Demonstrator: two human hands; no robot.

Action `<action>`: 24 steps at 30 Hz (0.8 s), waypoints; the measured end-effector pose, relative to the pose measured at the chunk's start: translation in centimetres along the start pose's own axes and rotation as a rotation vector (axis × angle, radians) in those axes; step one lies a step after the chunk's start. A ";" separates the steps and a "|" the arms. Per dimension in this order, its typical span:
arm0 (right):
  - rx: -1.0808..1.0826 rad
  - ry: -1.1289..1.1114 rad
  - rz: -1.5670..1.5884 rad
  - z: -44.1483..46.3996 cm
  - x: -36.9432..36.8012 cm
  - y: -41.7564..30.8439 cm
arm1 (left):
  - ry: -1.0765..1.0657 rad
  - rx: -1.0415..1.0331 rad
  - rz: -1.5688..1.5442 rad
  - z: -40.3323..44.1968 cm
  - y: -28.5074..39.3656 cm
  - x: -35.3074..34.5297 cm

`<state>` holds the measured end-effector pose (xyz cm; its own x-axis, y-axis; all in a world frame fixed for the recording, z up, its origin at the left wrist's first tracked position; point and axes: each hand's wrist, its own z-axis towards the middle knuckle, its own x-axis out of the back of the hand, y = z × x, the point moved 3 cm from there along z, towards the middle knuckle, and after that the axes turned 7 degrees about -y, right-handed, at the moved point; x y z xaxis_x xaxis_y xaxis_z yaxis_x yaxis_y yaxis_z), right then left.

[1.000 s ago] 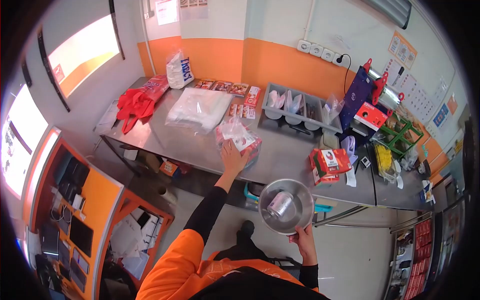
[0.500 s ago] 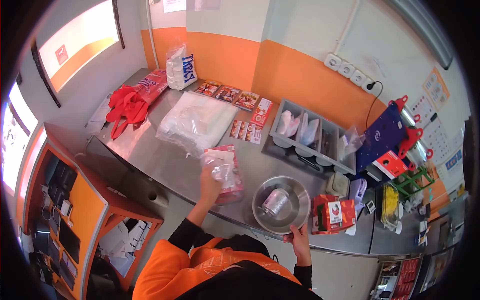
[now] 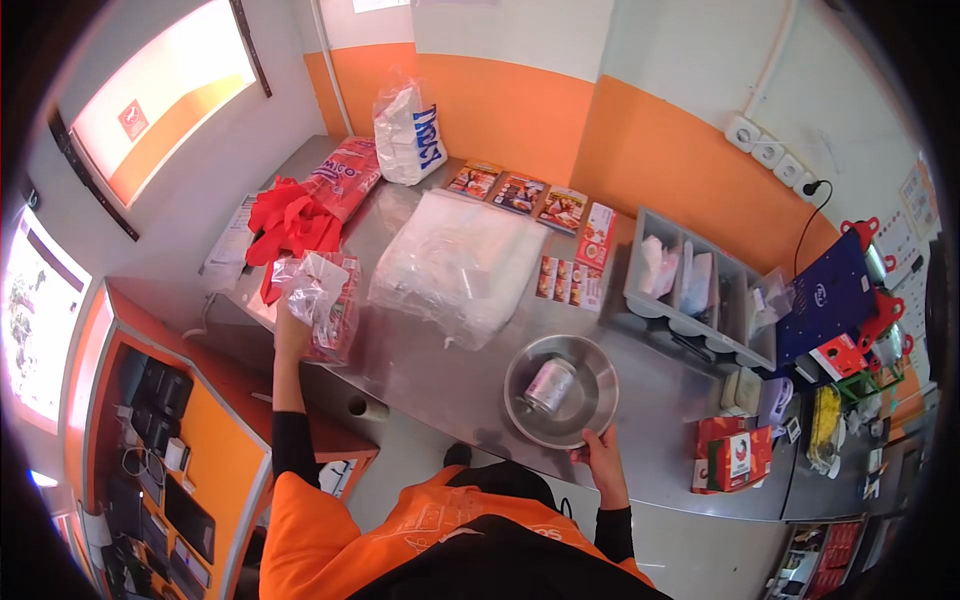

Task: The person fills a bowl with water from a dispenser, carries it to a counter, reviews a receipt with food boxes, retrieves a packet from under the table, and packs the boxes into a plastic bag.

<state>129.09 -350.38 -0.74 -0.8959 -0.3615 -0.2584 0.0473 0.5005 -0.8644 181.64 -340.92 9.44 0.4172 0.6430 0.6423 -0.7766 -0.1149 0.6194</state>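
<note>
My left hand (image 3: pixel 292 335) is closed on the top of a clear plastic bag with red-and-white packs inside (image 3: pixel 338 325), at the left part of the steel table, just in front of some red cloth bags (image 3: pixel 290 222). My right hand (image 3: pixel 603 462) grips the near rim of a round metal bowl (image 3: pixel 590 415) at the table's front edge. Inside the bowl a silvery can (image 3: pixel 549 385) lies on its side.
A white plastic-wrapped stack (image 3: pixel 455 262) lies mid-table, with leaflets (image 3: pixel 518 192) behind it. Further right are a grey divided tray (image 3: pixel 700 290) and red boxes (image 3: pixel 733 455). A white bag (image 3: pixel 408 135) stands by the wall.
My left hand has carried the plastic bag leftward along the table to beside the red cloth bags. The bowl, still in my right hand, is now over the table's front part. The view has shifted.
</note>
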 end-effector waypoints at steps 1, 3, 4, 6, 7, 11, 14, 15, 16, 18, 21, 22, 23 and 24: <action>-0.016 -0.017 0.007 0.9 -1.3 0.3 | -0.020 0.028 -0.010 0.9 -1.6 0.6; -0.022 -0.063 0.017 2.3 -4.1 0.7 | 0.044 0.020 0.049 1.6 -9.2 0.8; -0.014 -0.092 0.021 3.1 -5.7 0.8 | 0.098 0.010 0.109 1.6 -13.8 0.5; -0.008 -0.170 0.030 4.9 -7.9 1.9 | 0.108 0.067 -0.007 2.6 -16.2 0.7; -0.014 -0.193 0.032 5.5 -9.1 2.4 | 0.080 0.140 -0.180 3.4 -16.4 0.8; -0.073 -0.288 0.009 8.7 -13.7 4.4 | 0.077 0.256 -0.280 5.5 -23.1 -0.4; -0.061 -0.312 -0.033 10.8 -16.9 6.1 | -0.006 0.332 -0.245 6.3 -20.0 -0.3; -0.064 -0.321 -0.041 11.4 -18.0 6.4 | -0.024 0.323 -0.228 6.2 -18.5 -0.2; -0.068 -0.332 -0.050 11.8 -19.0 6.5 | 0.048 0.293 -0.237 6.0 -19.0 -0.5; -0.075 -0.337 -0.064 12.5 -20.6 6.3 | 0.093 0.236 -0.222 5.6 -20.2 -0.7; -0.092 -0.342 -0.054 13.1 -23.0 5.9 | 0.349 0.067 0.174 4.0 -16.6 0.2; -0.097 -0.348 -0.052 13.4 -23.5 6.0 | 0.431 0.044 0.357 2.9 -15.9 0.2; -0.097 -0.347 -0.048 13.7 -23.9 6.1 | 0.405 0.154 0.086 2.0 -13.0 0.1; -0.103 -0.350 -0.045 13.8 -24.5 5.8 | 0.370 0.182 -0.079 0.5 -12.4 -0.4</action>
<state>157.37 -349.47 -5.36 -0.6900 -0.6234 -0.3679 -0.0497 0.5479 -0.8351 191.32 -340.11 1.78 0.2487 0.8801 0.4044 -0.6391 -0.1646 0.7513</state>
